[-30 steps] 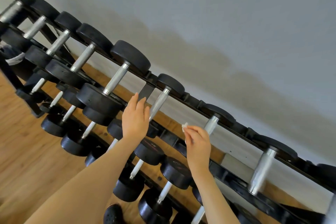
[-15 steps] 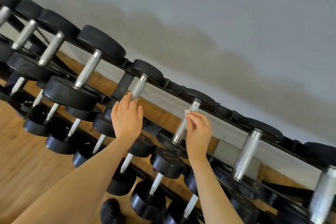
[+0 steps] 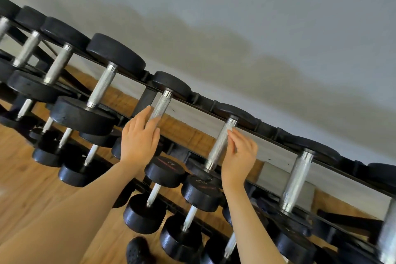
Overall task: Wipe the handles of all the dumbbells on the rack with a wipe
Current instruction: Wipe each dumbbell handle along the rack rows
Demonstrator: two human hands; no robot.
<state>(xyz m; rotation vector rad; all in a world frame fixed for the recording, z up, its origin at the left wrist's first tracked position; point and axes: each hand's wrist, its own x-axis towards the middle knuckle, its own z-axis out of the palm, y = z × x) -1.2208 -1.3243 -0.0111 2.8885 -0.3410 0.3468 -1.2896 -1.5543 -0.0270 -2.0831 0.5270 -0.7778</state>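
**Top row, mid-wipe**

My right hand (image 3: 240,156) pinches a small white wipe (image 3: 231,128) against the upper end of a knurled handle (image 3: 220,146). My left hand (image 3: 139,143), fingers straight and together, rests on the neighbouring handle (image 3: 159,107). I can't tell which handles are done; lower rows probably remain. Black weight heads flank each handle closely, with open wall beyond the rack (image 3: 267,128).

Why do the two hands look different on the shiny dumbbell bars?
The left hand lies flat with straight fingers on its handle; the right hand pinches a small white wipe against the next handle. The left hand holds nothing; the right hand does the wiping. The left hand covers its handle's lower end; the right hand sits beside its handle, leaving most of it showing. Both touch knurled silver handles on the top rack.
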